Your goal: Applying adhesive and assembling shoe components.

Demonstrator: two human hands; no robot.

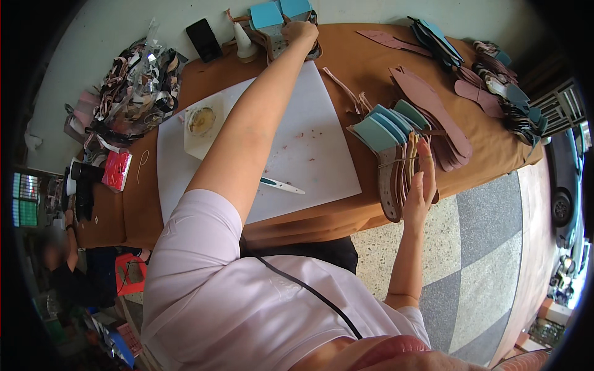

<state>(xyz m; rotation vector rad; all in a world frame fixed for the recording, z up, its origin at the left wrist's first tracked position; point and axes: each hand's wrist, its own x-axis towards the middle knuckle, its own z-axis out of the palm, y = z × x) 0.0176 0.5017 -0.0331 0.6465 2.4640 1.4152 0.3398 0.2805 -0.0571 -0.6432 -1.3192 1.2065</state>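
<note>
My left arm reaches across the table to the back. There my left hand (pixel 301 31) is closed on a bundle of shoe pieces (pixel 267 16) with light-blue ends; the fingertips are partly hidden. At the right, by the table's near edge, my right hand (pixel 423 182) has its fingers stretched out and lies against a stack of shoe pieces (pixel 388 173). This stack has light-blue ends and brown perforated parts, bound by a thin tie. Just beyond it, several dusty-pink insoles (pixel 455 139) lie overlapped. Under my left forearm is a white sheet (pixel 322 167).
On the sheet are a white dish of yellowish paste (pixel 201 120) and a white-and-blue tool (pixel 281 185). A white cone-shaped bottle (pixel 244 46) and a black phone (pixel 203 39) are at the back. Tangled straps (pixel 136 93), a red packet (pixel 116 170) and more shoe pieces (pixel 436 40) surround these.
</note>
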